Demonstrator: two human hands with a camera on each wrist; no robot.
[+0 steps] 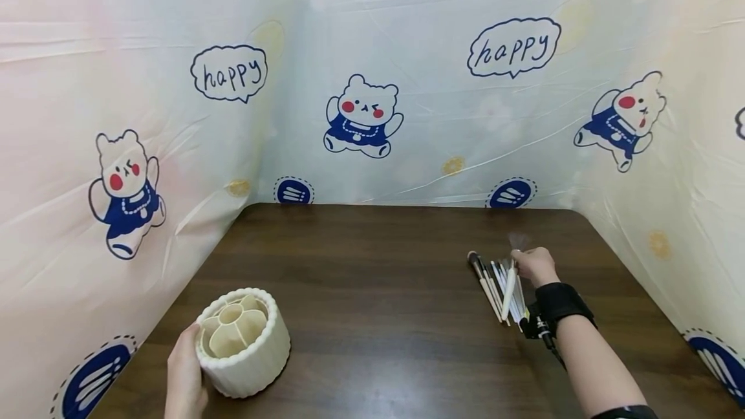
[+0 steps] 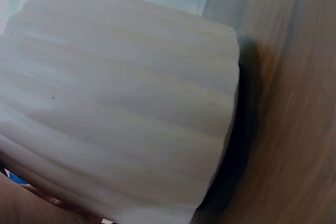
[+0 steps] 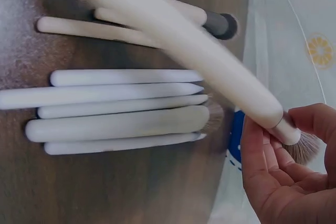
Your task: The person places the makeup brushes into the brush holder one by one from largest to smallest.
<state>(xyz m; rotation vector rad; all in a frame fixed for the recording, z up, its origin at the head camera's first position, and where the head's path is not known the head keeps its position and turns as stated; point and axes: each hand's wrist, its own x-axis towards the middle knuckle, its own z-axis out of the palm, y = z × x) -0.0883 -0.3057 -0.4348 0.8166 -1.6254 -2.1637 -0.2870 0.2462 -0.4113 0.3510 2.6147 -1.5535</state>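
Note:
At the table's left front is a cream, ribbed round brush holder (image 1: 250, 367), divided inside into petal-like compartments around a central ring. My left hand (image 1: 187, 367) grips its left side, with the fingers largely hidden behind it. The ribbed wall fills most of the left wrist view, a dark shadow along its base. On the right, my right hand (image 3: 286, 177) pinches a makeup brush (image 3: 210, 69) by its metal collar near the bristles. Its thick white handle slants above several other makeup brushes (image 3: 115, 114) lying side by side on the table.
The dark wooden table (image 1: 361, 290) has curtains with printed bears (image 1: 362, 121) along its back and both sides. Beige brushes with dark heads (image 1: 485, 283) lie at the left edge of the brush group. A black strap (image 1: 561, 302) with a camera circles the right wrist.

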